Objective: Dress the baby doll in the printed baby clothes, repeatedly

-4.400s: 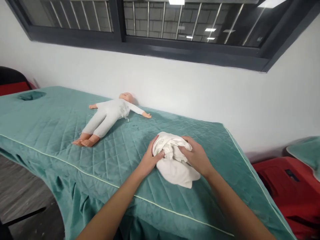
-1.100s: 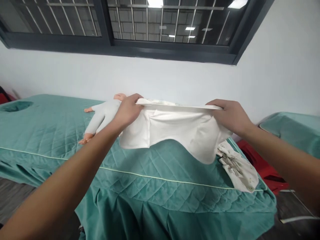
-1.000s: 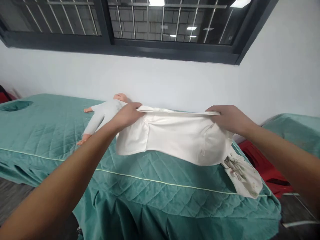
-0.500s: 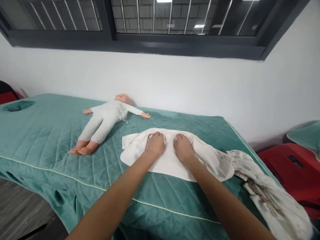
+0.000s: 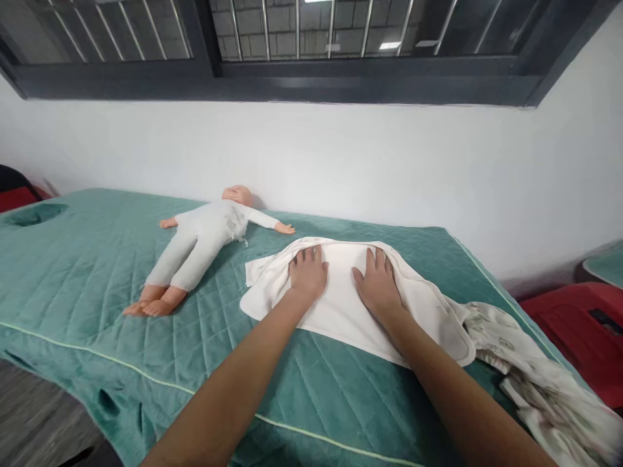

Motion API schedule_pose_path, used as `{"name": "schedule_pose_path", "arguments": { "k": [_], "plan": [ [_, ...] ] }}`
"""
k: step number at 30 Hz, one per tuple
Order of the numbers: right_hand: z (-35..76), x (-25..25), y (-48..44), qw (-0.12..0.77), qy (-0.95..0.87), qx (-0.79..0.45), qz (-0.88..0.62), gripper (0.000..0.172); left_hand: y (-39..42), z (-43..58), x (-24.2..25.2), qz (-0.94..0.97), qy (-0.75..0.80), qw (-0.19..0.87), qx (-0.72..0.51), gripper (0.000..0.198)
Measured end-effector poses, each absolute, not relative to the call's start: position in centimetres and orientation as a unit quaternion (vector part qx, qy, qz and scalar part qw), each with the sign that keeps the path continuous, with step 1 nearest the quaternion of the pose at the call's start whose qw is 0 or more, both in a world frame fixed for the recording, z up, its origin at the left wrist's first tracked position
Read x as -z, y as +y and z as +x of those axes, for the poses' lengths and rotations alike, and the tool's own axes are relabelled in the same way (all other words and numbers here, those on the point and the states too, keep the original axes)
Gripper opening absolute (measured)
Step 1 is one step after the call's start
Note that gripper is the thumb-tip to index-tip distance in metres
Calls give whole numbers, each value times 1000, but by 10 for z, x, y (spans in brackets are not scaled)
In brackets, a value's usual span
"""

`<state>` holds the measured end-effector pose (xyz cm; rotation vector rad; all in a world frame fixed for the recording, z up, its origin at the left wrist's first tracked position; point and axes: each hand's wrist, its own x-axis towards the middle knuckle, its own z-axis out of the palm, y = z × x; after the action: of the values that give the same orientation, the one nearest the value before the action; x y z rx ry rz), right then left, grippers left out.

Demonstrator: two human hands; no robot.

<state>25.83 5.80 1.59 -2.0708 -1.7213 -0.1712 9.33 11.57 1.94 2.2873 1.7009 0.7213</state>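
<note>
A white cloth (image 5: 341,295) lies partly folded on the green quilted bed cover (image 5: 302,395). On its left part rests my left hand (image 5: 309,272), palm down with the fingers spread. My right hand (image 5: 378,279) lies flat on the cloth further right, its fingers apart. Neither hand grips anything. To the left, a doll (image 5: 202,237) in a white suit lies on its back, head toward the wall, and touches neither hand. A crumpled patterned cloth (image 5: 516,344) trails from the white cloth's right end.
The white wall (image 5: 341,162) rises behind the bed, under a barred window with a dark frame (image 5: 302,84). A red object (image 5: 574,331) stands beyond the bed's right edge. At the far left is a hole in the bed cover (image 5: 36,214).
Both hands have gone from curled fingers on the cloth to flat, spread fingers. My right hand has moved right, and the cloth between them lies wider and smoother.
</note>
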Motion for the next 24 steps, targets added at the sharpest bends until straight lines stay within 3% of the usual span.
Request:
{"name": "schedule_pose_path", "arguments": {
  "k": [5,16,24],
  "plan": [
    [280,-18,91,178,-621,9,-763,71,146,101,-24,798,583,59,-145,61],
    [296,-3,127,104,-635,-53,-764,73,175,107,-11,800,581,69,-130,60],
    [273,-13,102,67,-622,-35,-780,72,150,108,-14,795,588,35,-145,60]
  ]
}}
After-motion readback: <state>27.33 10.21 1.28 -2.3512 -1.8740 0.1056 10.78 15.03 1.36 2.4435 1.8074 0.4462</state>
